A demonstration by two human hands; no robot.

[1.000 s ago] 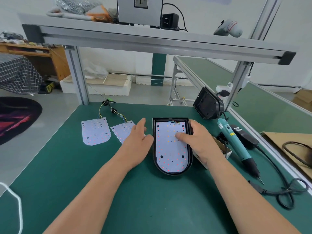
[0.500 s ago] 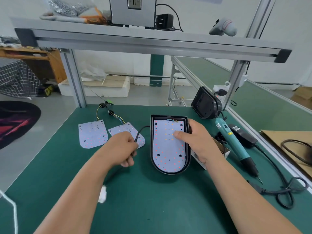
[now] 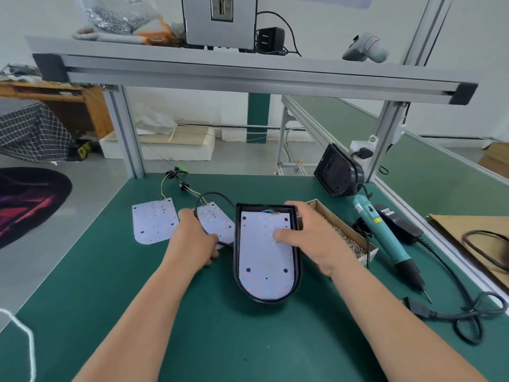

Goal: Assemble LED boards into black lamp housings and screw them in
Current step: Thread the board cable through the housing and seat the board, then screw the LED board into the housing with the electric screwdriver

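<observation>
Left grip: left hand (image 3: 192,241) clenched round black cable (image 3: 213,193), which loops up past the knuckles.
Right grip: right hand (image 3: 314,241) clasps housing (image 3: 299,271) by its right wall, thumb pressing LED board (image 3: 261,271).
LED board: seated in housing, between both hands.
Screw box (image 3: 344,235): just right of right hand.
Screwdriver (image 3: 385,235): further right, lying flat.

Counter (image 3: 115,285), centre: housing (image 3: 298,271) with an LED board (image 3: 264,263) seated in it. Left of it, two loose boards (image 3: 154,220) lie side by side. A cable (image 3: 213,193) loops over the nearer loose board (image 3: 217,219). Right of the housing, a screw box (image 3: 337,220), then a screwdriver (image 3: 385,235) further right. A second housing (image 3: 337,173) stands behind the box.
</observation>
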